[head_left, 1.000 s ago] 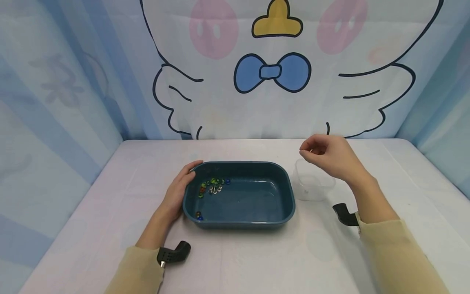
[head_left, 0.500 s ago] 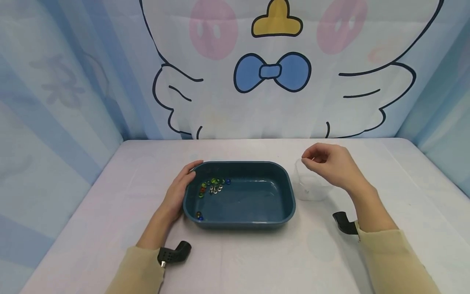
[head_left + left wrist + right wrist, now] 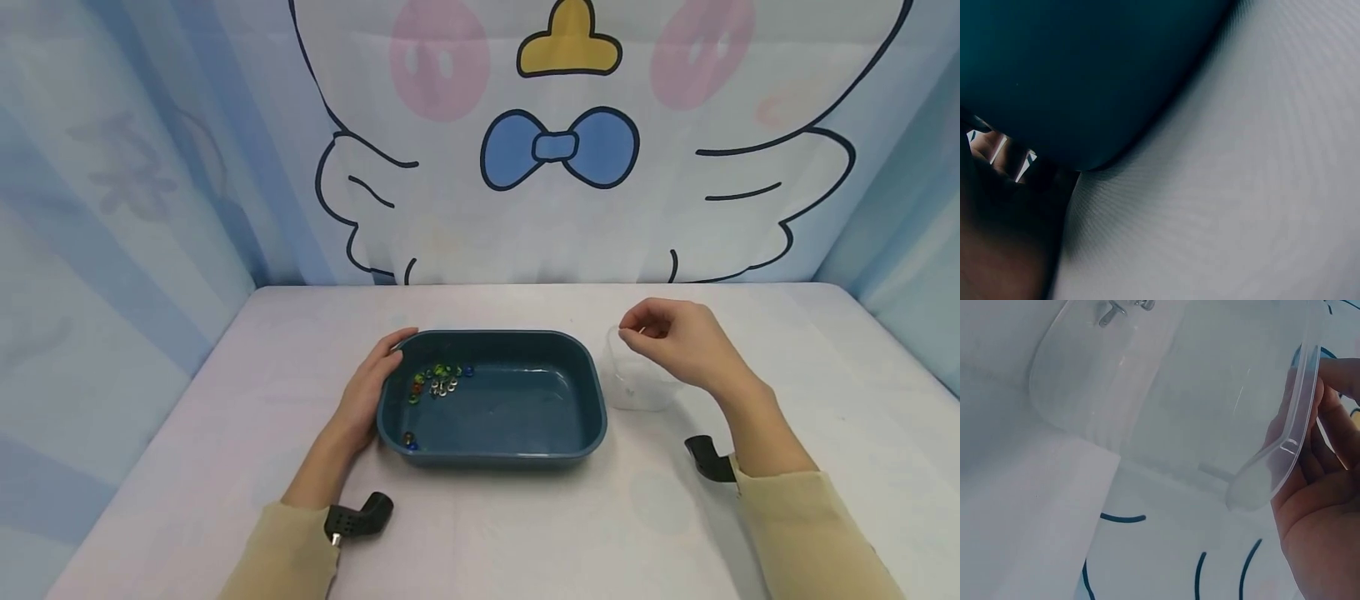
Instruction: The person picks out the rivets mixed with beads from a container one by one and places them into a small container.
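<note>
In the head view, a dark teal rectangular tray (image 3: 491, 461) stands on the table. My left hand (image 3: 358, 400) grips its left end, with the thumb at the rim; in the left wrist view, the tray's outer wall (image 3: 1085, 81) hides most of that hand. Green, amber and blue glass beads (image 3: 441, 370) and silvery pieces (image 3: 442, 387) lie inside. To the right is a clear plastic box (image 3: 637, 398) with small metal pieces (image 3: 1112, 312) in it. My right hand (image 3: 682, 342) pinches the box's far rim; its bent fingers show through the clear wall.
The table (image 3: 525, 533) has a pale cloth cover. Behind it hangs a printed curtain (image 3: 555, 225), with more curtain (image 3: 112, 292) along the left side. Black wrist mounts (image 3: 358, 515) sit at both sleeves.
My right hand has come down from above the clear box to its far rim, staying almost still over the last half second. The left hand and tray have stayed in place.
</note>
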{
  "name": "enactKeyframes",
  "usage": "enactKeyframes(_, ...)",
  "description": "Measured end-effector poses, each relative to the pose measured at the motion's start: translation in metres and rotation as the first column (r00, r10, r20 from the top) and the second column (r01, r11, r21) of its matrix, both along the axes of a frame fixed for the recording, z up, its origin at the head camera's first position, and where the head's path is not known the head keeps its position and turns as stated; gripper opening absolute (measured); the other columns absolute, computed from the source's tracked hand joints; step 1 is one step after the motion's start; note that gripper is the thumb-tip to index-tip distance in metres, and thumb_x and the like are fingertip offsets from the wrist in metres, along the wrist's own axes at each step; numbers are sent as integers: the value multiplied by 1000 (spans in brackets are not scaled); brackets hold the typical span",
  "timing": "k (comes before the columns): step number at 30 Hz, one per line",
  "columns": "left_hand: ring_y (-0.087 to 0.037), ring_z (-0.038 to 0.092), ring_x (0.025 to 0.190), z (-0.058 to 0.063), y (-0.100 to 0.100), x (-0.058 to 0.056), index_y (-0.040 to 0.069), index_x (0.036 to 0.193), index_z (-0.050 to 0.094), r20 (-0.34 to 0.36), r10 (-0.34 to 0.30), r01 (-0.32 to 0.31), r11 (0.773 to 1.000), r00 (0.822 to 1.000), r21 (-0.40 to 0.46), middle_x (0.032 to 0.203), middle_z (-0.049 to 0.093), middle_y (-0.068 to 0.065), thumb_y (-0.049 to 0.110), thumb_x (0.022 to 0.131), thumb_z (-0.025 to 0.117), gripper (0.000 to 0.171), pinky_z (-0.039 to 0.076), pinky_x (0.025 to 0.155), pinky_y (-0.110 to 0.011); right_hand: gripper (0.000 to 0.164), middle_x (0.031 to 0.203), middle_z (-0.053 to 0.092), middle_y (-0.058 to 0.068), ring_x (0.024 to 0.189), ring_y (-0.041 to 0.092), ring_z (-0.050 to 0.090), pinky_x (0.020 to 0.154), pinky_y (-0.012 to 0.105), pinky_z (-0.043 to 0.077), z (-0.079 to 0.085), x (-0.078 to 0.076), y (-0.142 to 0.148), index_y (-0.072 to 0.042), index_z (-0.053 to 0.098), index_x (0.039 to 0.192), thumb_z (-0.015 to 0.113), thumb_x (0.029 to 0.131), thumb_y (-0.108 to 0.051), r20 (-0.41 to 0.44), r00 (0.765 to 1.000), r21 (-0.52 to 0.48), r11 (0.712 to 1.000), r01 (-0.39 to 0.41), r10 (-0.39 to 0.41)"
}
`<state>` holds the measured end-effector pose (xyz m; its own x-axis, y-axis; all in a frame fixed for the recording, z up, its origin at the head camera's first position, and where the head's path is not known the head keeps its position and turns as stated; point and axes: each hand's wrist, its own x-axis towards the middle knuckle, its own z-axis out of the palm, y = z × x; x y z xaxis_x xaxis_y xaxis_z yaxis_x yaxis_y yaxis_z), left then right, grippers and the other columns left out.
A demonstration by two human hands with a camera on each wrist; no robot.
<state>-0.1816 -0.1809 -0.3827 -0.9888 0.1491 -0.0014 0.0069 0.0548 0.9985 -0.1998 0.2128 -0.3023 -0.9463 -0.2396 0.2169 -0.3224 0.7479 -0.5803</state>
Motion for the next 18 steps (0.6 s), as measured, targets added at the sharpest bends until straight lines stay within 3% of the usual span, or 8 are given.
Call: enactKeyframes(18, -24, 32, 143, -1, -1, -1, 17, 154, 39, -4, 6, -6, 1000, 1000, -6, 157, 36, -6, 25, 110, 30, 45, 21, 118, -45, 8, 88, 67, 6, 81, 24, 59, 68, 38, 49, 0, -4, 10, -5, 71, 98, 67, 94, -11, 14, 1000, 61, 998, 2, -3)
